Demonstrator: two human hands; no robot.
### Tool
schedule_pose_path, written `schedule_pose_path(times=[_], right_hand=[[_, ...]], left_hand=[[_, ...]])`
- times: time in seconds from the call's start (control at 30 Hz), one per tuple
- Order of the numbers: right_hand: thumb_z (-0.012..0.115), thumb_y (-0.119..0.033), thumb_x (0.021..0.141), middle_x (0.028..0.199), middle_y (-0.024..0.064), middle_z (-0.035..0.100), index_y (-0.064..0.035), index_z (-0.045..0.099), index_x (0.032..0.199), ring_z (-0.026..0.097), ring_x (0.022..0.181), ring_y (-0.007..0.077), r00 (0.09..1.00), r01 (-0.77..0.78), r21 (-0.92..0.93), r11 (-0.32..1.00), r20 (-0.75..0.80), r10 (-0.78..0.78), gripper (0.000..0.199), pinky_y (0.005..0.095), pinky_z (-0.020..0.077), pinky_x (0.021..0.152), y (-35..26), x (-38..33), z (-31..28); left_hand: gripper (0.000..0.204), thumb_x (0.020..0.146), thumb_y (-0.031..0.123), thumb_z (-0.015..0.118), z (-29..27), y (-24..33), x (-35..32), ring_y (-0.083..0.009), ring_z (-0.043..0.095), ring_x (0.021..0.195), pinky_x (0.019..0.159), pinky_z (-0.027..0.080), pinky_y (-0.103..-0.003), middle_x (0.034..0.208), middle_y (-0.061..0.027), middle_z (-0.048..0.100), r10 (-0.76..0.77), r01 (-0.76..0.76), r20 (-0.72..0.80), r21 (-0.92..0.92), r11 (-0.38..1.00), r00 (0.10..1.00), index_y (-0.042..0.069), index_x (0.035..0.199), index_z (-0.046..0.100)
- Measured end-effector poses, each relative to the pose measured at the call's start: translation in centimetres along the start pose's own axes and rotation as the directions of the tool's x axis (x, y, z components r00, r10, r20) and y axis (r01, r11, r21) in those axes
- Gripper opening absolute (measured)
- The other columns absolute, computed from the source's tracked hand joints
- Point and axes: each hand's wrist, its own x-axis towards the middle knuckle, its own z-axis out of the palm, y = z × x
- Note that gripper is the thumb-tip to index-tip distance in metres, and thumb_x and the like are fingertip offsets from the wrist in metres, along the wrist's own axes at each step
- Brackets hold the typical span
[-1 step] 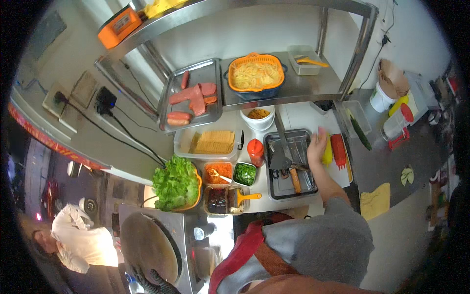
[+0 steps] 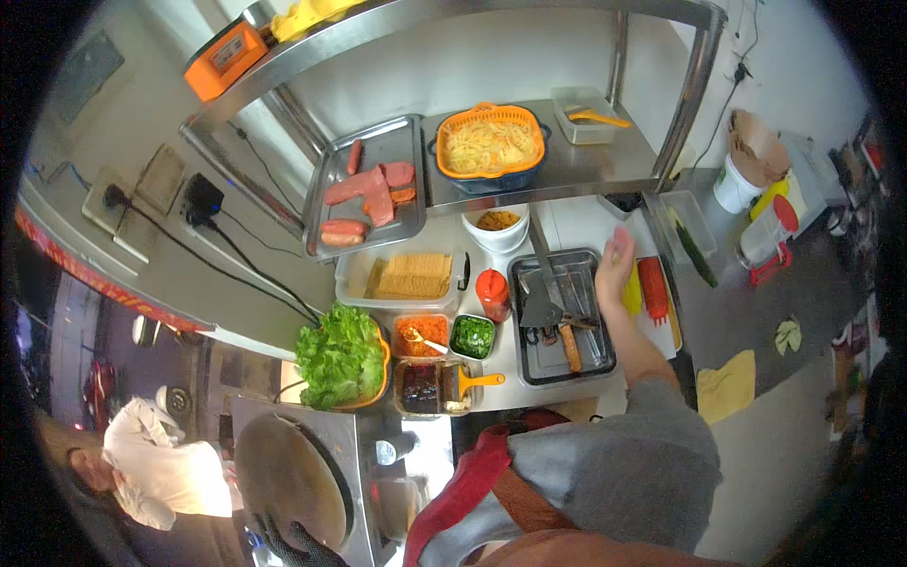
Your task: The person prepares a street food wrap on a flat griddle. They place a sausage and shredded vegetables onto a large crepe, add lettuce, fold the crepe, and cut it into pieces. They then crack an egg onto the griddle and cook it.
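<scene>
My right hand point(image 2: 614, 272) is above the far right of the counter, between a steel tray point(image 2: 531, 371) and the yellow squeeze bottle point(image 2: 633, 291). Its fingers stretch away from me, and their tips look pink; I see nothing held in them. Beside the yellow bottle lies a red squeeze bottle point(image 2: 652, 288). A wide metal scraper point(image 2: 540, 310), tongs and a brown-handled tool point(image 2: 570, 348) rest in the tray. At the lower left, my left hand point(image 2: 300, 546) wears a dark glove with fingers apart, over the near edge of the round griddle point(image 2: 288, 477).
Lettuce point(image 2: 338, 359), a carrot tub point(image 2: 420, 335), chopped greens point(image 2: 472, 336) and a sauce container with a brush point(image 2: 480, 380) line the counter. A steel shelf point(image 2: 586, 184) above holds meat and a noodle basket point(image 2: 491, 111). A person point(image 2: 165, 463) stands at the left.
My right hand has shifted slightly away from me, its fingers now pointing more upward in the picture. The left glove has barely moved.
</scene>
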Motion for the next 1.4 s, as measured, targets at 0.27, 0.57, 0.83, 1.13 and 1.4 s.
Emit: schedule_pose_path(times=[0.27, 0.57, 0.83, 1.13, 1.4], right_hand=[[0.045, -0.013, 0.091, 0.081, 0.0034, 0.055, -0.0017, 0.049, 0.106, 0.050, 0.070, 0.0087, 0.995, 0.039, 0.541, 0.840, 0.052, -0.080, 0.019, 0.0213, 0.0425, 0.063, -13.7, 14.1, 4.6], [0.043, -0.004, 0.090, 0.090, 0.0080, 0.054, 0.0004, 0.048, 0.104, 0.053, 0.080, 0.0133, 0.467, 0.818, 0.488, 0.304, -0.255, -0.847, 0.016, 0.0256, 0.0452, 0.074, -31.4, 15.4, 7.2], [0.046, -0.011, 0.089, 0.077, 0.0060, 0.055, -0.0024, 0.047, 0.094, 0.052, 0.068, 0.0120, 0.649, 0.759, 0.592, 0.271, -0.649, -0.398, 0.010, 0.0232, 0.0425, 0.061, -36.3, 27.1, 6.0], [0.055, -0.020, 0.085, 0.092, 0.0115, 0.054, -0.0040, 0.048, 0.107, 0.055, 0.083, 0.0199, 0.842, 0.421, -0.342, 0.840, -0.198, -0.503, 0.029, 0.0286, 0.0424, 0.073, -10.6, 22.6, 3.9], [0.064, -0.013, 0.079, 0.090, 0.0078, 0.048, 0.0021, 0.034, 0.119, 0.053, 0.072, 0.0155, 0.727, -0.667, 0.538, 0.514, 0.321, 0.607, 0.052, 0.0299, 0.0542, 0.059, -9.0, 19.2, 9.0]], left_hand=[[0.039, 0.084, 0.024, 0.051, -0.9, 7.9, 3.0, -0.0299, 0.045, 0.113, 0.097, 0.033, -0.040, 0.119, -0.0173, 0.051, -0.866, 0.871, 0.221, 0.108, 0.478, 0.448, 0.002, 0.117, 0.052], [0.029, 0.082, 0.018, 0.057, 0.5, 9.7, 7.9, -0.0319, 0.050, 0.108, 0.093, 0.037, -0.042, 0.115, -0.0171, 0.055, -0.799, 0.796, 0.167, 0.102, 0.596, 0.577, 0.002, 0.106, 0.059], [0.027, 0.082, 0.016, 0.060, 1.0, 4.1, -11.6, -0.0329, 0.053, 0.103, 0.090, 0.041, -0.040, 0.110, -0.0176, 0.057, -0.641, 0.615, 0.158, 0.185, 0.766, 0.751, 0.001, 0.104, 0.059], [0.026, 0.082, 0.015, 0.058, 6.3, 7.7, -12.8, -0.0323, 0.054, 0.098, 0.087, 0.042, -0.040, 0.105, -0.0175, 0.059, -0.782, 0.779, 0.257, 0.137, 0.611, 0.568, 0.000, 0.104, 0.059], [0.026, 0.081, 0.017, 0.055, 10.0, 11.1, 8.5, -0.0308, 0.057, 0.089, 0.083, 0.042, -0.038, 0.097, -0.0169, 0.061, -0.707, 0.851, 0.482, -0.376, 0.366, 0.517, -0.003, 0.097, 0.060]])
